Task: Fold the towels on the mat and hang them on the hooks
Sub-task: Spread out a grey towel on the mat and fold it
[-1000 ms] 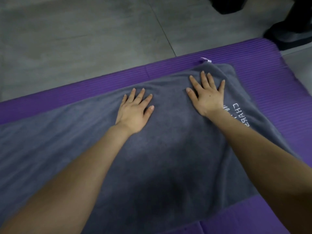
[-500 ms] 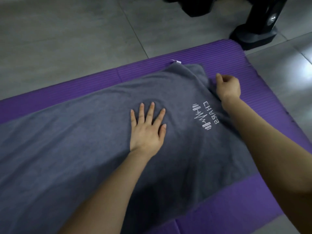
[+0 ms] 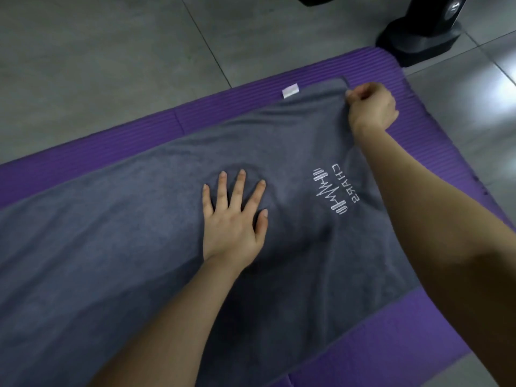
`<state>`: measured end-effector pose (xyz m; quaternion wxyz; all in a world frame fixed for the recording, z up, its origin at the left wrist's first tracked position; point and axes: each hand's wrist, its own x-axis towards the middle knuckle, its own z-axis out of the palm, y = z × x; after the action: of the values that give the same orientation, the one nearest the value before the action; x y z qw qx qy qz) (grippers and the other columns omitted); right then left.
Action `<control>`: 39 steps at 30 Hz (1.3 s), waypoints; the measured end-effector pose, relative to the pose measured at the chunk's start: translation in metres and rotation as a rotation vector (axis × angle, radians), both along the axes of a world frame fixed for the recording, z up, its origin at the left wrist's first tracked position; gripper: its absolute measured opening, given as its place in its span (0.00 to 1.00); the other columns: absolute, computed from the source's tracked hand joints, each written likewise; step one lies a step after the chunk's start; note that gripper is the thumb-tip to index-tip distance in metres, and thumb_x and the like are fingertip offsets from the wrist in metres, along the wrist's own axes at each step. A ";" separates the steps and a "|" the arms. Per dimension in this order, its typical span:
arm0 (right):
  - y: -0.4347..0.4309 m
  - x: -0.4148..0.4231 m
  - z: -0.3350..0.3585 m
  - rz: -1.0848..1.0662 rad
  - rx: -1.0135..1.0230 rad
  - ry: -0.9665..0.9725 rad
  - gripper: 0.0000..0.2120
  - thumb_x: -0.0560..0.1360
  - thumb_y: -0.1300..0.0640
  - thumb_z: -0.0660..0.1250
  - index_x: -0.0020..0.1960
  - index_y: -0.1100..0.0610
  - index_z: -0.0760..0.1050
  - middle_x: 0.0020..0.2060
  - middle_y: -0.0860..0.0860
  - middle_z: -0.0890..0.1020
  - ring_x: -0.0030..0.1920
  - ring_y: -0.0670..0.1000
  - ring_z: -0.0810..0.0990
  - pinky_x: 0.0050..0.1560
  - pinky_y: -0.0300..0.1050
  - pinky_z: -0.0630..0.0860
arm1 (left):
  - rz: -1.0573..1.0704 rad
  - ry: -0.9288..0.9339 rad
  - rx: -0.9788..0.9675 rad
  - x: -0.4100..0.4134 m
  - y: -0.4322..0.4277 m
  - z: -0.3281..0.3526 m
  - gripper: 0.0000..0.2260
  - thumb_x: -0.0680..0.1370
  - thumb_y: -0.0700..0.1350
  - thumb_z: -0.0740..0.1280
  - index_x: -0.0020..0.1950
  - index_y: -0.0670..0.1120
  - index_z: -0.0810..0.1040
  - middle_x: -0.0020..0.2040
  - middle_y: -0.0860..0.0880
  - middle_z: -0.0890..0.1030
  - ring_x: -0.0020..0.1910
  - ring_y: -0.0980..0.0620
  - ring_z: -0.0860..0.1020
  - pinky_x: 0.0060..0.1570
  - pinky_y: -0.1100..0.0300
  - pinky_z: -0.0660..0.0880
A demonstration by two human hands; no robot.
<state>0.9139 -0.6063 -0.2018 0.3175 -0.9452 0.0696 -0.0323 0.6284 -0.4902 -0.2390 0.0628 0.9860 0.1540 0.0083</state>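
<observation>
Head view, looking down. Purple mat (image 3: 83,155) runs diagonally from the left edge to the upper right, lying on grey tiled floor (image 3: 97,65). Grey towel (image 3: 111,233) lies spread flat on the mat and covers most of it. The towel runs out of frame at left and bottom, with strips of mat showing along its far edge and at lower right.

Left hand (image 3: 233,222) sits near the towel's middle, palm down, fingers straight and spread, pressing flat on the cloth, which ripples faintly around the fingertips. White label (image 3: 290,91) sticks out from the towel's far edge onto the mat. White embroidered logo (image 3: 332,191) with letters sits on the towel between the 2 forearms, turned sideways.

Right hand (image 3: 372,107) is at the towel's far right corner, fingers curled, pinching the edge just beside the corner. Creases run toward the grip. Cannot tell if the corner is off the mat. Black stand base (image 3: 418,43) sits on the floor just past the mat's far right corner, top cut off.
</observation>
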 end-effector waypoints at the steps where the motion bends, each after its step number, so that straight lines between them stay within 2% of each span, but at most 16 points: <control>1: -0.001 0.005 0.001 0.000 -0.021 0.006 0.03 0.73 0.49 0.67 0.43 0.47 0.74 0.49 0.47 0.82 0.57 0.52 0.75 0.62 0.46 0.60 | 0.001 -0.001 -0.005 0.000 0.000 0.000 0.23 0.79 0.56 0.50 0.73 0.54 0.62 0.74 0.45 0.62 0.74 0.39 0.57 0.70 0.37 0.52; 4: -0.002 0.011 -0.004 0.086 -0.113 0.040 0.05 0.73 0.49 0.67 0.47 0.48 0.76 0.53 0.50 0.80 0.60 0.54 0.73 0.63 0.50 0.60 | 0.005 0.006 -0.017 0.001 0.001 0.000 0.23 0.78 0.56 0.50 0.73 0.55 0.62 0.74 0.45 0.62 0.74 0.39 0.56 0.70 0.37 0.52; 8: -0.023 -0.024 -0.001 0.230 -0.174 0.003 0.18 0.75 0.45 0.62 0.63 0.50 0.73 0.61 0.55 0.76 0.63 0.59 0.70 0.63 0.53 0.62 | 0.001 0.025 0.001 0.001 0.001 0.000 0.23 0.78 0.56 0.50 0.73 0.55 0.62 0.74 0.45 0.62 0.74 0.40 0.56 0.70 0.37 0.53; 12: -0.095 -0.116 0.001 0.345 -0.307 -0.177 0.24 0.74 0.43 0.54 0.64 0.54 0.74 0.62 0.59 0.76 0.61 0.63 0.73 0.60 0.55 0.67 | -0.001 0.074 0.010 0.003 0.003 0.002 0.24 0.78 0.57 0.46 0.74 0.55 0.59 0.75 0.45 0.60 0.75 0.40 0.54 0.71 0.37 0.51; 14: -0.130 -0.169 -0.008 0.412 -0.404 -0.184 0.25 0.75 0.42 0.54 0.65 0.54 0.74 0.65 0.60 0.74 0.64 0.63 0.72 0.65 0.58 0.64 | 0.003 0.118 0.014 0.002 0.003 0.003 0.25 0.78 0.58 0.42 0.75 0.55 0.55 0.76 0.46 0.57 0.75 0.40 0.51 0.71 0.38 0.47; 16: -0.157 -0.207 -0.017 0.465 -0.495 -0.099 0.27 0.75 0.39 0.52 0.69 0.51 0.70 0.69 0.59 0.70 0.69 0.61 0.67 0.69 0.61 0.58 | 0.001 0.172 0.013 0.003 0.004 0.006 0.26 0.78 0.59 0.39 0.76 0.56 0.48 0.77 0.46 0.50 0.76 0.41 0.46 0.71 0.39 0.42; 18: -0.179 -0.223 -0.024 0.509 -0.572 0.014 0.29 0.76 0.36 0.47 0.73 0.47 0.63 0.73 0.55 0.63 0.74 0.58 0.59 0.72 0.64 0.51 | -0.017 0.258 -0.043 0.007 0.006 0.010 0.24 0.80 0.59 0.40 0.76 0.57 0.42 0.77 0.48 0.42 0.75 0.42 0.39 0.71 0.40 0.37; 20: -0.193 -0.224 -0.026 0.529 -0.615 0.080 0.31 0.75 0.34 0.42 0.75 0.43 0.56 0.76 0.52 0.57 0.76 0.55 0.52 0.73 0.64 0.45 | -0.028 0.319 -0.121 0.004 0.008 0.020 0.25 0.80 0.59 0.43 0.76 0.57 0.42 0.77 0.48 0.40 0.75 0.43 0.37 0.71 0.42 0.36; 22: -0.196 -0.221 -0.026 0.520 -0.653 0.111 0.31 0.75 0.33 0.39 0.75 0.42 0.52 0.76 0.51 0.54 0.76 0.54 0.49 0.72 0.64 0.42 | -0.012 0.266 -0.165 -0.014 0.007 0.027 0.24 0.81 0.58 0.45 0.76 0.57 0.46 0.78 0.46 0.44 0.76 0.42 0.41 0.72 0.43 0.38; 25: -0.191 -0.226 -0.019 0.502 -0.671 0.143 0.33 0.74 0.32 0.36 0.76 0.41 0.50 0.77 0.52 0.51 0.77 0.54 0.46 0.72 0.64 0.39 | 0.013 0.157 -0.187 -0.065 -0.005 0.037 0.28 0.77 0.60 0.41 0.75 0.54 0.55 0.77 0.44 0.54 0.75 0.39 0.51 0.72 0.43 0.44; 28: -0.185 -0.236 -0.008 0.541 -0.646 0.092 0.33 0.74 0.33 0.37 0.75 0.43 0.53 0.76 0.55 0.54 0.76 0.56 0.48 0.72 0.64 0.39 | 0.056 0.087 -0.193 -0.122 -0.011 0.039 0.27 0.76 0.56 0.48 0.70 0.48 0.69 0.71 0.39 0.67 0.70 0.35 0.64 0.68 0.41 0.59; 31: -0.166 -0.256 -0.002 0.634 -0.594 0.042 0.32 0.76 0.35 0.40 0.74 0.47 0.61 0.74 0.59 0.60 0.75 0.61 0.55 0.72 0.65 0.45 | 0.105 0.036 -0.141 -0.176 -0.010 0.040 0.21 0.75 0.51 0.54 0.60 0.44 0.79 0.62 0.38 0.76 0.59 0.36 0.75 0.57 0.44 0.72; 35: -0.109 -0.321 -0.003 0.907 -0.480 -0.074 0.30 0.79 0.37 0.42 0.68 0.51 0.71 0.68 0.62 0.70 0.68 0.65 0.68 0.69 0.65 0.58 | 0.216 -0.018 -0.104 -0.238 0.001 0.044 0.18 0.74 0.49 0.56 0.53 0.44 0.81 0.52 0.41 0.80 0.50 0.40 0.77 0.50 0.49 0.75; 39: -0.035 -0.397 -0.006 1.206 -0.388 -0.181 0.23 0.77 0.42 0.53 0.65 0.50 0.74 0.66 0.61 0.73 0.65 0.64 0.72 0.67 0.64 0.57 | 0.485 -0.049 0.004 -0.300 0.028 0.048 0.14 0.72 0.45 0.59 0.47 0.40 0.81 0.43 0.39 0.78 0.40 0.38 0.76 0.38 0.49 0.76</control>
<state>0.5173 -0.6412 -0.2078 0.1075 -0.8520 -0.5088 0.0602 0.3288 -0.4627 -0.1907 0.0606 0.9198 0.3847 0.0474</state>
